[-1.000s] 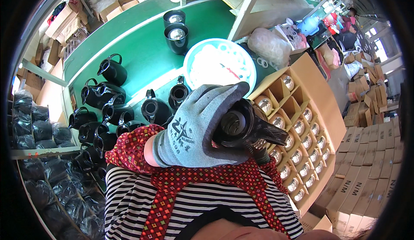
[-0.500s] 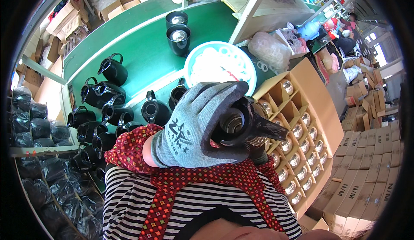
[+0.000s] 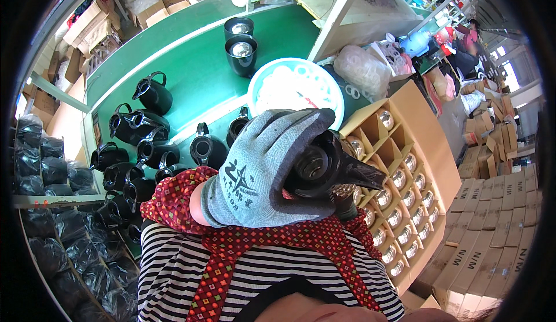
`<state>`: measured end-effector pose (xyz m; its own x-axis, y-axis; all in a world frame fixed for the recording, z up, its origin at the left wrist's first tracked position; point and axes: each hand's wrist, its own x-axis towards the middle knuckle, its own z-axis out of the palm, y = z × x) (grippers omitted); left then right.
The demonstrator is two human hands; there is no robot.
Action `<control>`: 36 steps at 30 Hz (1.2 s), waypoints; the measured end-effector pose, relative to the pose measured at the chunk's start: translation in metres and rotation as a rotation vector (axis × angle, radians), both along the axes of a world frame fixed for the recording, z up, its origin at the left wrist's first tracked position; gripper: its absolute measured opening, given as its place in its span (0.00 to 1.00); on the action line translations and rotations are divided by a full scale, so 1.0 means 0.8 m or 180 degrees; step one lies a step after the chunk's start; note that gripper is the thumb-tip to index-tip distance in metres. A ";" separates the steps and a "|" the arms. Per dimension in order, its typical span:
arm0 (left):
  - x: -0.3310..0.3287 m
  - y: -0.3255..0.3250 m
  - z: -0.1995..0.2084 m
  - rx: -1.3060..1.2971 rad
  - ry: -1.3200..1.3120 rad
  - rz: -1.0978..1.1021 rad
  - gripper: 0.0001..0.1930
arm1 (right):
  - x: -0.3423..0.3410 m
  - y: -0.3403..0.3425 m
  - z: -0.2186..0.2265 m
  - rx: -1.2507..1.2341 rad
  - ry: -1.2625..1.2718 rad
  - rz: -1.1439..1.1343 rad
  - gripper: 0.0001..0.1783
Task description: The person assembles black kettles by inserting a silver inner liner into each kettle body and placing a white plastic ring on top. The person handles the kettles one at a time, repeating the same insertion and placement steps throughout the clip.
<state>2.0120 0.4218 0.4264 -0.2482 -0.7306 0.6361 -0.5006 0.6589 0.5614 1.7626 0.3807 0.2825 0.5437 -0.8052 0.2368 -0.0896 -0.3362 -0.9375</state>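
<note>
My left hand (image 3: 263, 165), in a grey knit glove with black coating, wraps round a black jug (image 3: 362, 174). The spout points right, and the round opening faces up between thumb and fingers. Below the jug, my right hand (image 3: 347, 208) shows only as a dark gloved patch; its fingers are hidden. A shiny silvery surface (image 3: 344, 190) shows between the jug and that hand; I cannot tell what it belongs to. Right beside them, an open carton (image 3: 431, 142) with cardboard dividers holds several silvery glass liners (image 3: 399, 178).
Several black jugs (image 3: 209, 147) with handles stand on the green bench (image 3: 191, 84) at left. Two black vessels with silvery insides (image 3: 241, 55) stand farther back. A blue-rimmed basin (image 3: 337, 90) holds white rings. Bagged black items (image 3: 55, 171) fill the left rack; stacked cartons (image 3: 486, 223) stand right.
The jug has turned slightly in my left hand, and its opening looks darker inside. Both hands stay in nearly the same place.
</note>
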 end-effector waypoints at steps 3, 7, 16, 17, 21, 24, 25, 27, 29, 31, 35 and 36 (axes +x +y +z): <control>-0.003 0.000 -0.002 -0.0025 0.0087 -0.0018 0.53 | 0.001 -0.003 0.001 -0.0014 -0.0002 0.0030 0.34; -0.004 -0.004 0.004 -0.0034 0.0024 0.0020 0.54 | -0.003 -0.002 0.004 -0.0041 0.0044 -0.0018 0.34; 0.001 -0.014 -0.008 0.0165 0.0085 -0.0148 0.53 | -0.006 -0.012 -0.002 -0.0104 0.0100 0.0082 0.34; 0.001 -0.015 -0.009 0.0108 0.0061 -0.0177 0.53 | -0.005 -0.014 -0.001 -0.0112 0.0106 0.0087 0.34; 0.007 -0.021 -0.020 -0.0015 -0.0005 -0.0235 0.52 | -0.009 -0.026 0.000 -0.0238 0.0205 0.0184 0.34; 0.018 -0.026 -0.031 0.0034 0.0096 -0.0217 0.53 | -0.012 -0.038 0.002 -0.0497 0.0405 0.0210 0.34; 0.024 -0.029 -0.040 0.0193 0.0240 -0.0188 0.54 | -0.016 -0.038 0.003 -0.0566 0.0468 0.0200 0.34; 0.042 -0.031 -0.066 0.0503 0.0491 -0.0070 0.57 | -0.019 -0.038 0.003 -0.0277 0.0241 0.0082 0.32; 0.049 -0.035 -0.101 0.1475 0.2169 -0.0471 0.51 | -0.022 -0.025 0.004 0.0769 -0.0593 -0.0237 0.29; 0.065 -0.044 -0.148 0.1258 0.3057 -0.0333 0.40 | -0.003 -0.021 0.026 0.1154 -0.1035 -0.0560 0.32; 0.094 -0.057 -0.215 0.1140 0.4178 -0.1158 0.31 | 0.079 -0.046 0.088 -0.1543 -0.0111 -0.0030 0.45; 0.102 -0.061 -0.223 0.1395 0.4888 -0.1522 0.30 | 0.103 -0.056 0.088 -0.2215 -0.0250 0.0160 0.47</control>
